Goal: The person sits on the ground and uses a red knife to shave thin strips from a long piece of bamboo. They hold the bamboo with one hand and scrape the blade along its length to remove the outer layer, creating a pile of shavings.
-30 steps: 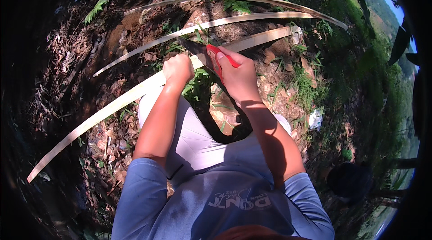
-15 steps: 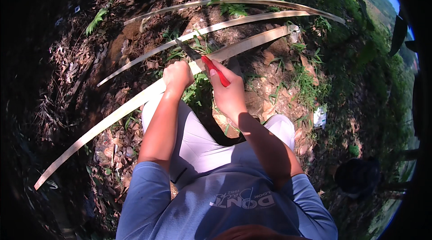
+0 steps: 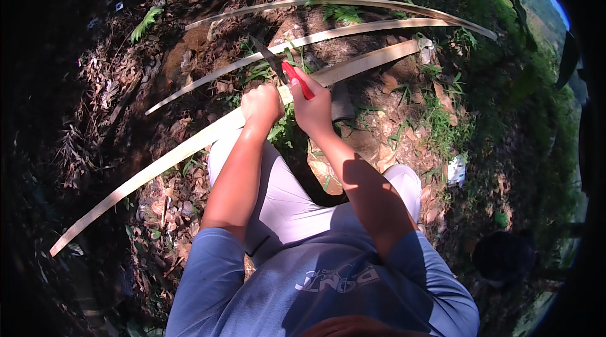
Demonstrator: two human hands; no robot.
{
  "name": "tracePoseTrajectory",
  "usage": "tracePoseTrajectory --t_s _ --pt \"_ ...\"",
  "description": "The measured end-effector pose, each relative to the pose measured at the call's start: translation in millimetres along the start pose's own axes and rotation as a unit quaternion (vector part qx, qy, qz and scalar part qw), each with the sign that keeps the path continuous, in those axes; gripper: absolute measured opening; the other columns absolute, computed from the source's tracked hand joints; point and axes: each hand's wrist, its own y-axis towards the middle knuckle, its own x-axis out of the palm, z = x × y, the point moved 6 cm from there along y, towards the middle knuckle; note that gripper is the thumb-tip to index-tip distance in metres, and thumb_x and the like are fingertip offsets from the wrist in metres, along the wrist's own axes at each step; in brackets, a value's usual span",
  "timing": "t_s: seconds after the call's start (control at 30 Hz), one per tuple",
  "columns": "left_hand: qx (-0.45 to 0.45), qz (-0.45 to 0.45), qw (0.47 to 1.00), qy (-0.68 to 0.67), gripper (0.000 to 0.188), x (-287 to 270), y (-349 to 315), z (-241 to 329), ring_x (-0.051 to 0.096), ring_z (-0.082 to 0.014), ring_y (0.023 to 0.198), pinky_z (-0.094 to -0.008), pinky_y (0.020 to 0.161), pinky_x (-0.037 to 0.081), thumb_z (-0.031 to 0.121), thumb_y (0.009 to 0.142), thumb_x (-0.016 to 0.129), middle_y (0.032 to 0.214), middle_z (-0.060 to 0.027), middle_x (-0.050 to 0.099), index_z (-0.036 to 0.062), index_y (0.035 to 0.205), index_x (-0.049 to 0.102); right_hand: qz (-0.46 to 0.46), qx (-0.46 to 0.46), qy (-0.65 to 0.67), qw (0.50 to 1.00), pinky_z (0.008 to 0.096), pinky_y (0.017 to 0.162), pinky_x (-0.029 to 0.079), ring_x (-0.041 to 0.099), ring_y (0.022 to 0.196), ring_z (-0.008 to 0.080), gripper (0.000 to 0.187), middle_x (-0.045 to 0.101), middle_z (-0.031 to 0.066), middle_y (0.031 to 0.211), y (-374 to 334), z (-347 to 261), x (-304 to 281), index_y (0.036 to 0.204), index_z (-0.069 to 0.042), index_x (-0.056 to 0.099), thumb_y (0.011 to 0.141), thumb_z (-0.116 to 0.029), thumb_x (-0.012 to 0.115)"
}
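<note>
A long, pale, flat strip (image 3: 167,159), of bamboo or wood, runs slantwise across my knees from the lower left to the upper right. My left hand (image 3: 262,107) is closed in a fist around it near its middle. Just to the right, my right hand (image 3: 313,111) grips a red-handled bladed tool (image 3: 297,78). Its dark, tapering blade points up and to the left, crossing over the strip beside my left fist. Whether it is a knife or a small saw, I cannot tell. Where the blade meets the strip is partly hidden by my hands.
Two more pale strips, a nearer one (image 3: 211,76) and a farther one (image 3: 271,5), lie curved on the leaf-strewn ground ahead. A white packet (image 3: 456,170) lies in grass at the right, and a dark rounded object (image 3: 504,257) stands lower right. Green plants grow along the right side.
The tool has shifted slightly up and left along with my right hand, closer to my left fist. My left hand still grips the strip. The whole view has shifted a little.
</note>
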Motion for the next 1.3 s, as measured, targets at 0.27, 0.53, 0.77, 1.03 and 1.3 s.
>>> tracePoseTrajectory --t_s 0.27,0.53,0.77,1.03,1.3 --pt "-0.043 -0.13 0.99 -0.013 0.028 -5 11 -8 0.081 -0.0331 0.105 -0.0419 0.092 0.064 0.018 0.077 0.074 0.107 -0.0185 0.082 0.0049 0.1 0.085 -0.011 0.001 0.041 0.999 0.0304 0.095 0.055 0.073 0.108 0.0136 0.044 0.08 0.0189 0.12 -20 22 -3 0.146 0.003 0.064 0.109 -0.019 0.067" --pt "-0.054 -0.188 0.98 -0.041 0.039 5 23 -14 0.08 -0.0339 0.105 -0.0427 0.092 0.063 0.02 0.068 0.072 0.108 -0.0187 0.082 0.0029 0.101 0.084 -0.058 0.093 0.045 0.993 0.0262 0.092 0.054 0.068 0.1 0.0098 0.045 0.078 0.0091 0.117 -75 29 -48 0.153 0.0 0.059 0.112 -0.017 0.063" --pt "-0.069 -0.21 0.975 -0.031 0.041 3 24 -14 0.079 -0.0318 0.112 -0.0414 0.096 0.062 0.022 0.075 0.073 0.12 -0.0165 0.081 0.0047 0.111 0.084 -0.096 0.21 -0.035 0.972 0.0256 0.085 0.054 0.067 0.094 0.0079 0.045 0.076 0.0099 0.114 -155 4 -129 0.154 -0.001 0.06 0.111 -0.015 0.061" --pt "-0.037 -0.165 0.985 -0.013 0.035 0 16 -10 0.081 -0.0329 0.104 -0.0416 0.091 0.063 0.019 0.077 0.075 0.111 -0.0161 0.082 0.0053 0.108 0.084 -0.048 0.244 -0.011 0.969 0.0253 0.08 0.053 0.066 0.09 0.0104 0.047 0.075 0.0095 0.109 -220 -74 -182 0.154 0.003 0.057 0.109 -0.008 0.06" --pt "-0.03 -0.084 0.996 0.008 0.025 -2 7 -8 0.081 -0.0333 0.102 -0.0423 0.089 0.064 0.014 0.08 0.073 0.106 -0.0185 0.082 0.0053 0.101 0.084 -0.052 0.183 -0.008 0.982 0.0232 0.065 0.047 0.057 0.07 0.006 0.04 0.071 0.0036 0.097 -192 -92 -168 0.148 0.004 0.062 0.11 -0.009 0.059"
